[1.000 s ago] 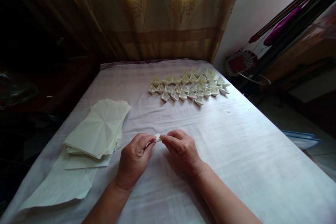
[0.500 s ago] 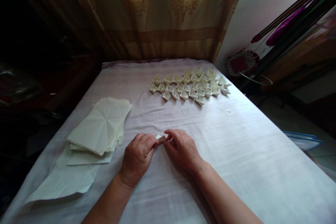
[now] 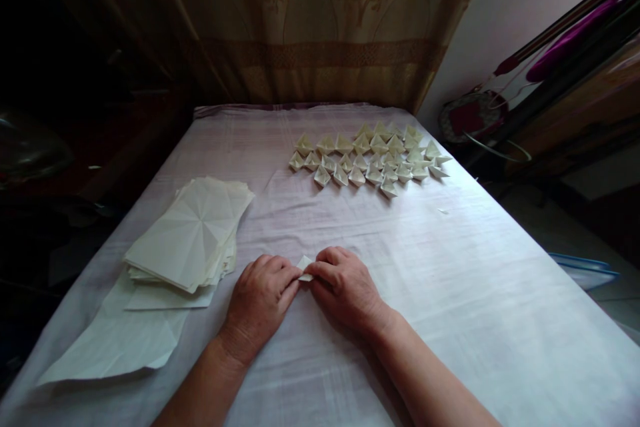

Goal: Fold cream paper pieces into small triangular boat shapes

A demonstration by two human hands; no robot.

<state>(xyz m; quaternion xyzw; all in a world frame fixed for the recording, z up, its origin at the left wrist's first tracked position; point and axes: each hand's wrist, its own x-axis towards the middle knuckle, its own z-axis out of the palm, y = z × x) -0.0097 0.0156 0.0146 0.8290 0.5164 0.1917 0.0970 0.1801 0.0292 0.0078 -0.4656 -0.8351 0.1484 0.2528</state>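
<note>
A small folded piece of cream paper (image 3: 305,264) is pinched between both hands low over the white cloth (image 3: 450,293). My left hand (image 3: 260,303) grips it from the left with curled fingers. From the right, my right hand (image 3: 345,287) presses on it with thumb and forefinger. Only a small pointed corner of the paper shows between the fingertips. Both hands rest on the cloth near its front middle.
Several small folded paper pieces (image 3: 370,159) lie in rows at the back right of the cloth. A stack of creased cream sheets (image 3: 193,233) sits at the left on a larger loose sheet (image 3: 113,347). A patterned curtain (image 3: 310,20) hangs behind.
Both hands have come closer together and lower onto the cloth, pressing the small paper down. The view has tilted slightly downward.
</note>
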